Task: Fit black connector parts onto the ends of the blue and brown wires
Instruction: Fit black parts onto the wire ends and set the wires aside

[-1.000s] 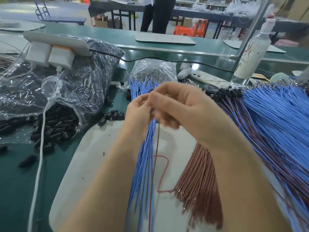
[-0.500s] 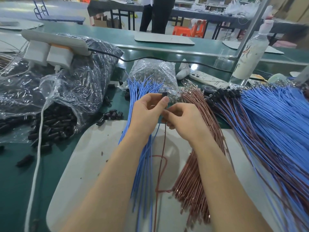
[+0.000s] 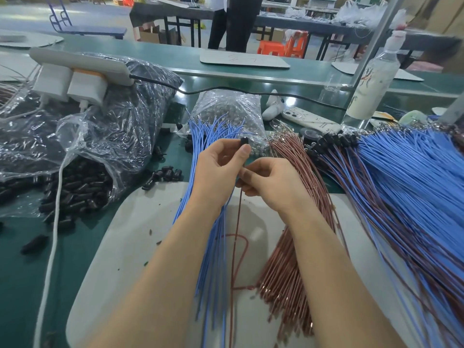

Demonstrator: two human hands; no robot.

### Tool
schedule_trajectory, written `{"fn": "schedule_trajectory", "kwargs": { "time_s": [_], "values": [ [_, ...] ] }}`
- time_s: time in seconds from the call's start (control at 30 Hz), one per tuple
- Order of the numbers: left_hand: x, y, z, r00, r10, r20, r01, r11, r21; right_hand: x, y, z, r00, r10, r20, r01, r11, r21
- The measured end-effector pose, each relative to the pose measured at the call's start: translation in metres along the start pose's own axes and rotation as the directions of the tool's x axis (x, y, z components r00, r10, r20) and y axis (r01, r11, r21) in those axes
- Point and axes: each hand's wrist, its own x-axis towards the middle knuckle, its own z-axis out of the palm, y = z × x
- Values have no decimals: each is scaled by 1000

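Above mat (image 3: 130,234): left hand (image 3: 216,169) pinches black connector (image 3: 243,141); right hand (image 3: 272,183), fingers curled, pinches brown wire (image 3: 237,222).

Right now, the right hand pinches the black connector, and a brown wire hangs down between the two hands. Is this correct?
Not quite. The head view shows the left hand pinching the black connector at its fingertips, not the right hand. The rest holds: a brown wire hangs down between the two hands.
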Motion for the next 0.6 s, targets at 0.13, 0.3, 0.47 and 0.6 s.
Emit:
{"fn": "schedule_trajectory", "kwargs": {
  "time_s": [0.13, 0.3, 0.47, 0.6],
  "values": [
    [0, -1, 0, 1000, 16, -13, -16, 1000, 12, -1, 1, 2, 1000, -6, -8, 6, 1000, -11],
    [0, -1, 0, 999, 47, -24, -46, 998, 42, -2, 1, 6, 998, -41, -42, 37, 995, -96],
    [-1, -1, 1, 998, 46, 37, -47, 998, 35, 0, 2, -2, 995, -34, -92, 38, 999, 36],
    [0, -3, 0, 995, 73, 74, -82, 989, 122, 4, 6, -2, 987, -71, -143, 71, 997, -7]
  ]
}}
